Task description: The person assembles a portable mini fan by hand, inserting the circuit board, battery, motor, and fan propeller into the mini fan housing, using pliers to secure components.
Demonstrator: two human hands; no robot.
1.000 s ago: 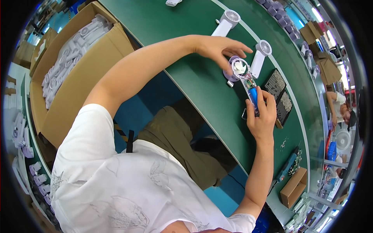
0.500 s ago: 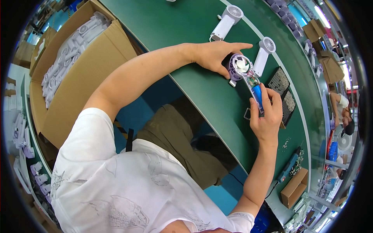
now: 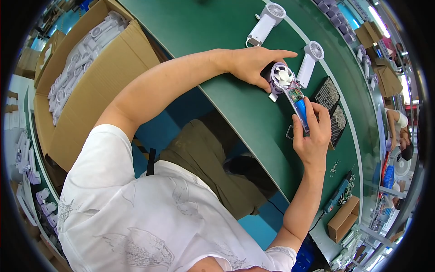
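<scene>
An opened handheld fan (image 3: 293,93) lies between my hands, with its white blades, green circuit board and blue battery (image 3: 301,110) exposed. My left hand (image 3: 253,67) curls round the purple rim of its head, index finger stretched out past it. The thumb presses near the rim, and the other fingers are partly hidden behind the head. At the handle's lower end, my right hand (image 3: 313,138) grips the casing between thumb and fingers, beside the battery. A small white tab (image 3: 273,97) shows just below the head.
Two closed white fans (image 3: 265,25) (image 3: 310,63) lie beyond my hands. Black trays of screws (image 3: 327,96) sit right of the fan. An electric screwdriver (image 3: 337,195) and a small carton (image 3: 343,220) are near right. A large carton (image 3: 97,86) of white parts stands left.
The bench view shifts slightly. The fan and both hands stay almost in place, and the blades sit at a different angle.
</scene>
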